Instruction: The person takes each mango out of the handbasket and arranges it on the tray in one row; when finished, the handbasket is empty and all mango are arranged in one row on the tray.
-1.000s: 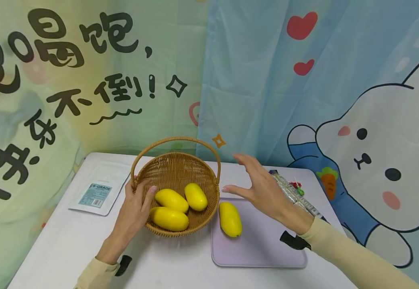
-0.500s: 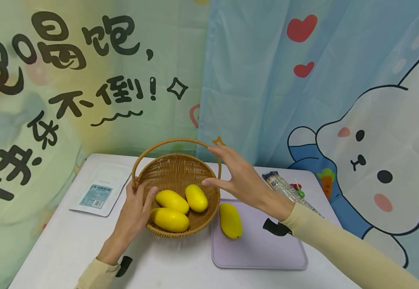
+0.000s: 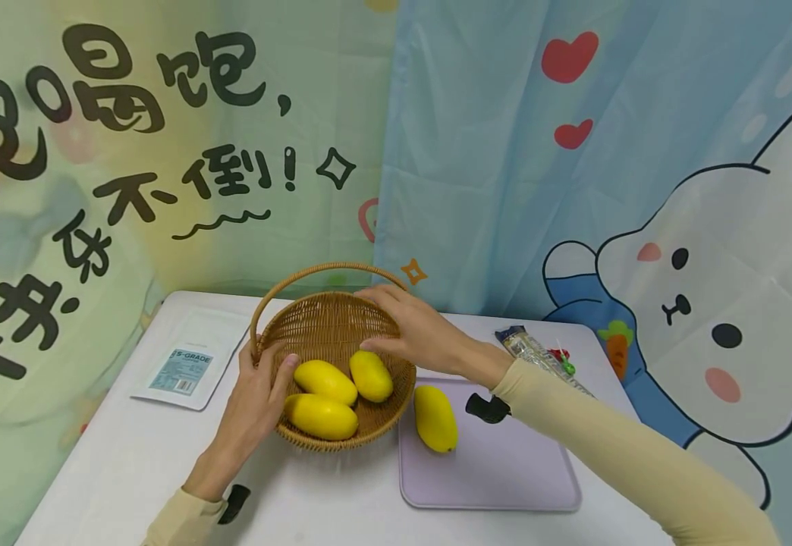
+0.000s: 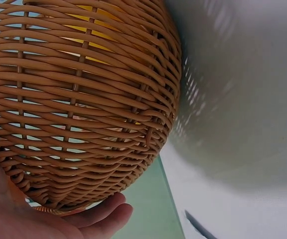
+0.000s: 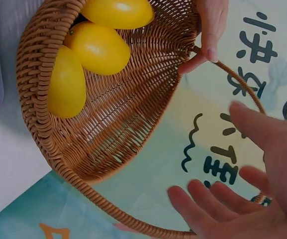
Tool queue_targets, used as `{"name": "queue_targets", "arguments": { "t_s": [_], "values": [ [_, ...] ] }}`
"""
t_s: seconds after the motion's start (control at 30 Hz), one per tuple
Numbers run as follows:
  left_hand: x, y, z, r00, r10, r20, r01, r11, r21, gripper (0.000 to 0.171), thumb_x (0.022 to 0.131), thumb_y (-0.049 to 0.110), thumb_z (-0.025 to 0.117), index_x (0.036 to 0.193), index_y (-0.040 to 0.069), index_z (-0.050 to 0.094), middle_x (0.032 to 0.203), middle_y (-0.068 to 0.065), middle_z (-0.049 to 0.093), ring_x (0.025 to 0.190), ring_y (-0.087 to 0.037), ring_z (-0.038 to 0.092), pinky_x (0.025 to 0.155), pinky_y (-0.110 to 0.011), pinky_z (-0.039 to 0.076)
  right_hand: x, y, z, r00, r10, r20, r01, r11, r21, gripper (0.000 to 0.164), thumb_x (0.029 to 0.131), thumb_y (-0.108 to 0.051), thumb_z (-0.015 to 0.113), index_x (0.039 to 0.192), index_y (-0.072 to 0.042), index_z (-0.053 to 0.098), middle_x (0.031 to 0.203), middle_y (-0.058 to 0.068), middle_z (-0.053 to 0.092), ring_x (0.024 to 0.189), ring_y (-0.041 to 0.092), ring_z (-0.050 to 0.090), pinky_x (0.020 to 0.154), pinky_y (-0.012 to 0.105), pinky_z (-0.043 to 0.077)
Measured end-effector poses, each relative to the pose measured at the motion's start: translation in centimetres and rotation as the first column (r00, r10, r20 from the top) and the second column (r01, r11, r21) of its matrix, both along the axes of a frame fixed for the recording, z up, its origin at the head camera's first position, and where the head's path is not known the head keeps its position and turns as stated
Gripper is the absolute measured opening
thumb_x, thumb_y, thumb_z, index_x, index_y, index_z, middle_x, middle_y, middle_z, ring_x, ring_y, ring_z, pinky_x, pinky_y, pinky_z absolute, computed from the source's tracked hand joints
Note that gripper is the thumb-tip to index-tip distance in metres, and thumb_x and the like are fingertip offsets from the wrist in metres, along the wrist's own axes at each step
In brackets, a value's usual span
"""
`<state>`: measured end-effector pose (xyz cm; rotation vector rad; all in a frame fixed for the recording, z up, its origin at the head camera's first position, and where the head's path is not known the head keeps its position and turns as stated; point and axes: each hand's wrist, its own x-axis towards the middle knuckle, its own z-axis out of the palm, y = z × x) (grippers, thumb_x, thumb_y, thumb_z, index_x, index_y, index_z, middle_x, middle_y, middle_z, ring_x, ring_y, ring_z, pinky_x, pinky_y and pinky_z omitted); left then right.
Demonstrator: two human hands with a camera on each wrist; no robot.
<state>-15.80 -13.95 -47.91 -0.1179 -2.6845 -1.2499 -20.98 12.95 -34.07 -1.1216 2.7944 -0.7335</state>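
Note:
My left hand grips the left rim of a brown wicker basket, its thumb over the inside. The basket tilts toward me, its arched handle standing up. Three yellow mangoes lie in it. My right hand reaches over the basket's right side with fingers spread and holds nothing; its thumb tip is close above the right-hand mango. In the right wrist view, that hand is apart from the fruit. Another yellow mango lies on a lilac tray beside the basket.
A white pouch with a blue label lies at the table's left. Behind my right forearm are a silver-and-dark packet and a small red and green item. Printed curtains hang behind the white table.
My right hand has moved left from above the tray, past the basket's right rim, to over the basket. The left hand keeps its grip, and the mangoes have not moved.

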Motion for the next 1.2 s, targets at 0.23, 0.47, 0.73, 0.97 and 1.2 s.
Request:
{"name": "queue_targets", "arguments": {
  "t_s": [0.23,0.47,0.73,0.97,1.2],
  "values": [
    [0.0,0.1,0.1,1.000,-0.001,0.004,0.001,1.000,-0.004,0.063,0.107,0.053,0.038,0.148,0.006,0.047,0.161,-0.028,0.018,0.121,-0.047,0.058,0.096,-0.060,0.049,-1.8,-1.2,-1.2,0.986,0.022,0.166,-0.047,0.988,0.144,0.069,0.095,-0.037,0.072,0.154,-0.018,0.042,0.158,0.008,0.040,0.142,0.026,0.044,0.112,0.044,0.044],
    [-0.1,0.1,-0.1,1.000,-0.005,-0.003,0.005,1.000,-0.001,0.063,0.107,0.052,0.038,0.148,0.005,0.047,0.162,-0.028,0.018,0.121,-0.048,0.058,0.096,-0.061,0.049,-3.0,-2.1,-2.9,0.954,0.029,0.298,-0.114,0.956,0.272,0.070,0.094,-0.031,0.075,0.154,-0.016,0.043,0.163,0.014,0.034,0.148,0.031,0.037,0.115,0.045,0.041],
    [-0.1,0.2,-0.2,1.000,-0.003,-0.017,0.003,1.000,-0.005,0.062,0.108,0.051,0.039,0.148,0.005,0.047,0.160,-0.029,0.019,0.120,-0.048,0.059,0.095,-0.061,0.050,-3.7,-2.8,-5.6,0.936,-0.025,0.350,-0.134,0.898,0.420,0.080,0.090,-0.028,0.080,0.156,-0.012,0.038,0.164,0.016,0.031,0.153,0.032,0.027,0.122,0.047,0.031],
    [-0.1,0.2,-0.2,1.000,0.000,-0.009,0.000,1.000,-0.012,0.062,0.108,0.052,0.038,0.148,0.005,0.047,0.161,-0.028,0.018,0.119,-0.048,0.059,0.094,-0.061,0.050,-3.6,-3.3,-7.2,0.933,-0.077,0.352,-0.125,0.848,0.516,0.085,0.086,-0.027,0.084,0.157,-0.017,0.037,0.166,0.016,0.027,0.153,0.032,0.028,0.120,0.049,0.033],
    [-0.2,0.2,-0.2,1.000,0.004,-0.022,-0.004,1.000,-0.008,0.062,0.107,0.053,0.039,0.147,0.006,0.048,0.161,-0.028,0.019,0.119,-0.047,0.059,0.094,-0.060,0.051,-3.3,-3.6,-8.2,0.932,-0.103,0.349,-0.120,0.818,0.562,0.084,0.085,-0.028,0.085,0.156,-0.020,0.041,0.169,0.013,0.020,0.154,0.030,0.027,0.121,0.046,0.032]
  ]
}}
